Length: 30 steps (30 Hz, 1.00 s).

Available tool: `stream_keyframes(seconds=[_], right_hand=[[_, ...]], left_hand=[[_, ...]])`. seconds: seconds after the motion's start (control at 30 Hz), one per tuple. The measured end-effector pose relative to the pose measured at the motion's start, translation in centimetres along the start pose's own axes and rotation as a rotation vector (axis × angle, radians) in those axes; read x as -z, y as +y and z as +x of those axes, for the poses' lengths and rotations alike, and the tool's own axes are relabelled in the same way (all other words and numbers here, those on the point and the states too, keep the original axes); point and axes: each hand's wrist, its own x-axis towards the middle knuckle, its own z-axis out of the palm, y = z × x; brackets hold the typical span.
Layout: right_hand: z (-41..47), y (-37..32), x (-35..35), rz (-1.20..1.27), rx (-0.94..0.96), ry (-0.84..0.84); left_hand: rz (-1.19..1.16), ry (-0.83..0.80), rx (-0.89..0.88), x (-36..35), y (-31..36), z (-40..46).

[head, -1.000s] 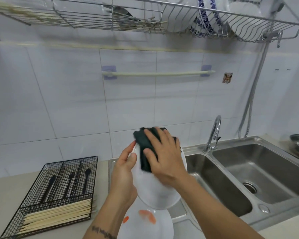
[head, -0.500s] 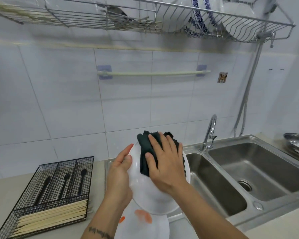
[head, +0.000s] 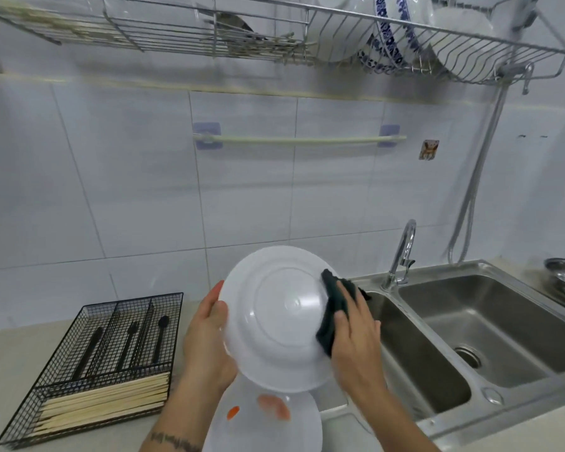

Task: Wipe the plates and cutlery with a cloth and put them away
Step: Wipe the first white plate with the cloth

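While the left hand (head: 206, 340) is gripping the left rim of a white plate (head: 274, 318), fingers curled behind it and thumb on the near side, the right hand (head: 353, 327) is pressing a dark green cloth (head: 331, 308) flat against the plate's right edge, fingers spread over the fabric. That plate is tilting with its underside facing the camera. Just below both hands, another white plate (head: 268, 425) with orange marks is lying on the table (head: 0, 360). Left of the left hand, a black wire tray (head: 88, 370) is holding dark cutlery (head: 128, 340) and pale chopsticks (head: 105, 402). Right of the right hand, a steel double sink (head: 470, 337) is sitting beneath a tap (head: 402, 252).
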Motion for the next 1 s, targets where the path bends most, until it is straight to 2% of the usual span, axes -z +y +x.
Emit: stream_keyframes(seconds=[0.03, 0.1, 0.23, 0.33, 0.4, 0.53, 0.7, 0.77, 0.9, 1.0], right_hand=[[1.2, -0.1, 0.3, 0.038, -0.056, 0.000], [2.9, -1.0, 0.5, 0.005, -0.051, -0.011], [3.0, -3.7, -0.6, -0.325, 0.247, -0.051], [1.3, -4.2, -1.4, -0.352, 0.448, -0.172], [1.5, -3.7, -1.4, -0.355, 0.502, -0.200], [4.2, -1.7, -0.4, -0.256, 0.321, -0.080], [1.4, -0.4, -0.8, -0.020, 0.176, -0.076], [-0.9, -0.8, -1.4, -0.056, 0.195, -0.066], [-3.2, -2.6, -2.5, -0.253, 0.359, -0.139], [-1.7, -3.5, -3.0, -0.266, 0.333, -0.180]], left_hand=[[0.058, -0.012, -0.021, -0.1, -0.3, -0.3], [0.162, -0.069, -0.051, -0.8, -0.9, -1.0], [0.280, -0.155, -0.092, -1.8, -1.5, -1.8], [0.246, -0.167, -0.077, -1.7, -0.9, -1.5], [0.216, -0.163, -0.067, -1.5, -0.6, -1.3], [0.107, -0.098, -0.065, -0.5, 0.2, -0.6], [-0.097, -0.037, -0.007, 0.3, 0.6, 0.6], [-0.129, -0.055, 0.019, 0.1, 0.4, 0.6], [-0.126, -0.113, 0.057, -0.9, -0.4, 0.0], [-0.090, -0.202, 0.078, -1.5, -0.8, -0.5]])
